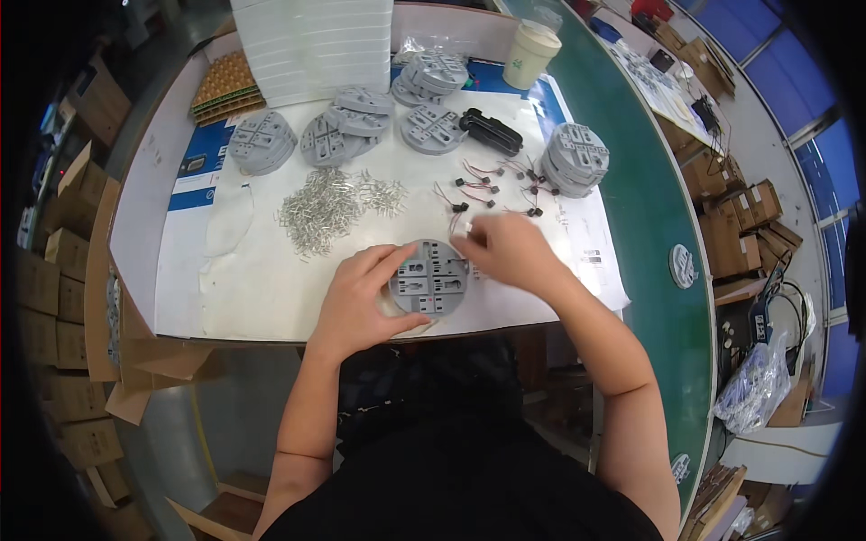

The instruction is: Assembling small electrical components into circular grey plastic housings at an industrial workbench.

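Note:
A round grey plastic disc (430, 295) with slots and small dark parts set in it lies at the table's near edge. My left hand (354, 298) grips it by its left side, thumb at the bottom and fingers at the top. Just beyond its upper right rim is my right hand (516, 252), fingers pinched and slightly blurred. Something small and whitish shows at those fingertips, too unclear to name. Small black connectors with red and black wires (487, 187) lie scattered beyond the right hand. Left of them spreads a pile of small silvery metal pieces (320, 214).
Stacks of similar grey discs (262, 144) line the back, with another stack (575, 160) at right. A black plastic case (492, 132), a pale lidded tub (532, 56) and a tall white foam block (314, 50) stand farther off. Green surface (654, 298) borders the right.

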A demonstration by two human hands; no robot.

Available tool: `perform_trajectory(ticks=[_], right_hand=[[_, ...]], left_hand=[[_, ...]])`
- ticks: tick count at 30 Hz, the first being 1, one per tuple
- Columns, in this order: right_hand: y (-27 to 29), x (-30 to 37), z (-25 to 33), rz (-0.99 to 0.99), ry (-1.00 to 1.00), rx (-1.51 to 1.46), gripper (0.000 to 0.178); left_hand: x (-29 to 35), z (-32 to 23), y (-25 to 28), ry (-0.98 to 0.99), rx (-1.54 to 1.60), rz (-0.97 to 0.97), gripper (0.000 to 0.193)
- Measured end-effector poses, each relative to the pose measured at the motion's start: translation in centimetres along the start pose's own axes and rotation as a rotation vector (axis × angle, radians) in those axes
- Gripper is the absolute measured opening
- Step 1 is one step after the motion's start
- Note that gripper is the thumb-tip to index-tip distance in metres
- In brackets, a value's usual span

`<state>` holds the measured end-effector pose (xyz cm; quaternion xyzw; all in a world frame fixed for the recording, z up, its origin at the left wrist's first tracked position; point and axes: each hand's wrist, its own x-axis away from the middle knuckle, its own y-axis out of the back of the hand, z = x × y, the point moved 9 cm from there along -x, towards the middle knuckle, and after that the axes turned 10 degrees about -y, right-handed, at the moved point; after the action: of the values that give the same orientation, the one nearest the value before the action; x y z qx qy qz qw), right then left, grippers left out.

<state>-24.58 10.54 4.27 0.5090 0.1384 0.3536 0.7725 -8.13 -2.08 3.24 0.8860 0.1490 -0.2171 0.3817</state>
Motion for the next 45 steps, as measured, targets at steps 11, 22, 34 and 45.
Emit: perform_trajectory(ticks=[11,22,34,45], right_hand=[[-3.3,-8.9,6.6,0.138,0.303,0.109,0.019],[-1.1,-8.6,3.1,0.015,0.151,-0.040,0.017],[-2.5,-6.5,2.7,0.070,0.242,0.184,0.011],[-1.4,-1.8,0.7,0.256,-0.112,-0.434,0.022]], left_hand=[[0.8,0.7,-0.8,0.068,0.087,0.093,0.086],[0.8,0.6,-0.5,0.033,0.039,0.082,0.086],[0.7,0.8,-0.9,0.101,0.074,0.074,0.092],[0.3,0.9,-0.8,0.136,0.040,0.066,0.093]])
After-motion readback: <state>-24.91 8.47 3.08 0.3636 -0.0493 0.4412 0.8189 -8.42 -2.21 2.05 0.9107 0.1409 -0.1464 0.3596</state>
